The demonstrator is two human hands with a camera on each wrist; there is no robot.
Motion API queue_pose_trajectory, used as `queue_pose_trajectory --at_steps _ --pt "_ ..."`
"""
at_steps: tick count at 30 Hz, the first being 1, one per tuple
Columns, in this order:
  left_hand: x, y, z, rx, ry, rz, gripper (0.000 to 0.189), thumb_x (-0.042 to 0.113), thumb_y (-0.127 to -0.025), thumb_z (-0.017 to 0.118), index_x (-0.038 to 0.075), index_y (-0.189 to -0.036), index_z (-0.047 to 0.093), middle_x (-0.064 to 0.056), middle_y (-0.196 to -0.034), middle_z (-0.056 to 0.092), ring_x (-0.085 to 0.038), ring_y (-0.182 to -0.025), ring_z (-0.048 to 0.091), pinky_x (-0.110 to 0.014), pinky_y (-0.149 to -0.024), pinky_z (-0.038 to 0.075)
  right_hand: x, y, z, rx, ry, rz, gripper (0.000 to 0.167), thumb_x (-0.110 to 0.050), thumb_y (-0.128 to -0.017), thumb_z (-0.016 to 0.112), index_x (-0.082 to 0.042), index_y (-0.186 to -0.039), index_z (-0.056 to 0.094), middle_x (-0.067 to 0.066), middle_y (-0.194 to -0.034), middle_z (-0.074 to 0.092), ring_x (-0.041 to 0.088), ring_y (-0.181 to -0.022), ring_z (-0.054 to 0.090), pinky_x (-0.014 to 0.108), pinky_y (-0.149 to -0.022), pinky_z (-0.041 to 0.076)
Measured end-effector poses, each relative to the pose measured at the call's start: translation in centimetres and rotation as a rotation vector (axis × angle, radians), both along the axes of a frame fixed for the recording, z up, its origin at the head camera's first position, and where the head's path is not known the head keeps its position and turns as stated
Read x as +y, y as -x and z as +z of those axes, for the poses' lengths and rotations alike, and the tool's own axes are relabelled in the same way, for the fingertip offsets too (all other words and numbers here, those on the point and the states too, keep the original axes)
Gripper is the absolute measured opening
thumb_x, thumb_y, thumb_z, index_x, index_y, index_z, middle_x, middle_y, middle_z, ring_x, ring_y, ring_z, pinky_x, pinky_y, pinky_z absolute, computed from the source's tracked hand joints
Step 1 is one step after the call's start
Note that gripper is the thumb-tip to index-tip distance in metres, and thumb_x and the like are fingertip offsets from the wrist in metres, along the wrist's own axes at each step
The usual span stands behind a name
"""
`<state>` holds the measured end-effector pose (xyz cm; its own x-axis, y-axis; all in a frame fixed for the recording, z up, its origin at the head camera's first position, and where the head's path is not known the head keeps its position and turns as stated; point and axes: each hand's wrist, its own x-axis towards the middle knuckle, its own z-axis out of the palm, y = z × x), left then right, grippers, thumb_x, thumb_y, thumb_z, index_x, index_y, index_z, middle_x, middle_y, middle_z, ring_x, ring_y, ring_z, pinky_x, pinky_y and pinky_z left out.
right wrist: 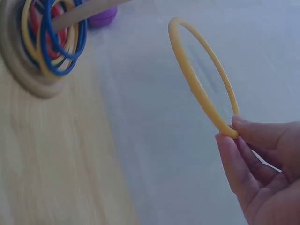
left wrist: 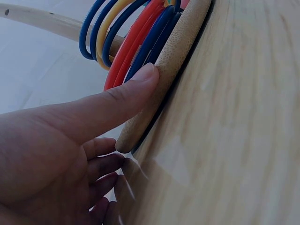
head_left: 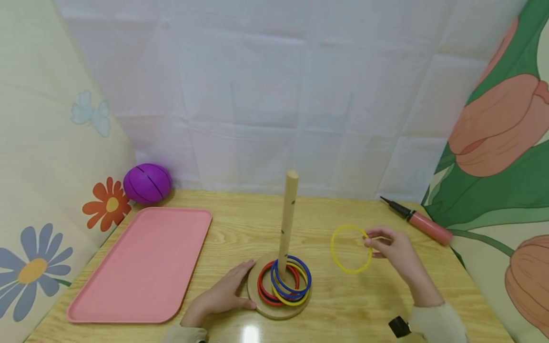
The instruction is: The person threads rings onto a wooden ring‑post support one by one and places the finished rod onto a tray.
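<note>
A round wooden base with an upright wooden peg stands on the table. Red, blue and yellow rings lie stacked loosely around the peg, and a blue ring sits tilted near the top. My left hand rests against the left side of the base, its thumb on the rim and its fingers extended along the edge. To the right of the peg, my right hand pinches a yellow ring between thumb and fingers. That ring is raised, apart from the peg, its opening facing the head camera.
A pink tray lies on the left of the wooden table. Behind it is a purple ball. A red and black hand pump lies at the back right. A white cloth hangs behind the table.
</note>
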<state>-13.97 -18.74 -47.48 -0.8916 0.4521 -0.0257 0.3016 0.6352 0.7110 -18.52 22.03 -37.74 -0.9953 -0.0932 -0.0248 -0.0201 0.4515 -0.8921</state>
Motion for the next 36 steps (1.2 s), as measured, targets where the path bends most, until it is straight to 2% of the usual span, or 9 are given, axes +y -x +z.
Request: queue_pose_trajectory --at_steps 10,17,21,24,29,36 --pt "-0.1 0.0 -0.1 -0.005 0.003 -0.003 0.107 0.042 -0.072 0.081 -0.002 -0.151 0.024 -0.029 -0.156 0.024 -0.051 -0.143 0.021 -0.066 -0.116 0.017 -3.0 0.1 2.8 0.058 0.083 0.045 0.038 -0.018 -0.092 0.066 0.004 -0.123 0.060 0.015 -0.111 0.065 0.000 -0.084 0.066 0.028 -0.075 0.062" --pt "-0.1 0.0 -0.2 -0.002 0.003 0.001 0.107 0.042 -0.072 0.081 -0.002 -0.151 0.024 -0.029 -0.156 0.025 -0.051 -0.143 0.021 -0.066 -0.116 0.017 -4.5 0.1 4.6 0.087 0.119 0.070 0.038 -0.022 -0.091 0.068 0.002 -0.121 0.061 0.013 -0.110 0.066 0.006 -0.088 0.067 0.027 -0.075 0.062" --pt "-0.1 0.0 -0.1 -0.002 0.006 0.002 0.106 0.041 -0.073 0.081 -0.003 -0.151 0.024 -0.029 -0.155 0.025 -0.051 -0.143 0.022 -0.066 -0.116 0.017 -5.4 0.2 5.7 0.127 0.155 0.112 0.037 -0.021 -0.091 0.068 0.002 -0.118 0.062 0.006 -0.105 0.068 0.007 -0.086 0.067 0.026 -0.072 0.061" --pt "0.0 0.0 0.0 -0.003 0.006 0.001 0.106 0.041 -0.073 0.081 -0.003 -0.151 0.024 -0.029 -0.155 0.025 -0.051 -0.143 0.022 -0.066 -0.116 0.017 -6.2 0.3 6.5 0.158 0.225 0.150 0.029 -0.019 -0.091 0.067 -0.001 -0.114 0.064 -0.001 -0.099 0.068 0.007 -0.084 0.067 0.025 -0.070 0.061" --pt "0.0 0.0 0.0 -0.007 -0.002 0.002 0.106 0.041 -0.073 0.081 -0.003 -0.151 0.024 -0.029 -0.155 0.025 -0.051 -0.143 0.021 -0.066 -0.116 0.016 -7.5 0.3 7.8 0.177 0.396 0.204 0.011 -0.014 -0.093 0.064 -0.016 -0.103 0.067 -0.007 -0.094 0.068 0.007 -0.084 0.066 0.022 -0.067 0.061" --pt "-0.1 0.0 -0.1 -0.007 0.002 0.004 0.106 0.041 -0.073 0.080 -0.003 -0.151 0.024 -0.029 -0.156 0.025 -0.050 -0.143 0.021 -0.065 -0.117 0.016 -9.5 0.3 9.2 0.140 0.615 0.182 0.012 -0.009 -0.094 0.061 -0.018 -0.101 0.065 -0.007 -0.092 0.067 0.005 -0.084 0.063 0.018 -0.066 0.059"
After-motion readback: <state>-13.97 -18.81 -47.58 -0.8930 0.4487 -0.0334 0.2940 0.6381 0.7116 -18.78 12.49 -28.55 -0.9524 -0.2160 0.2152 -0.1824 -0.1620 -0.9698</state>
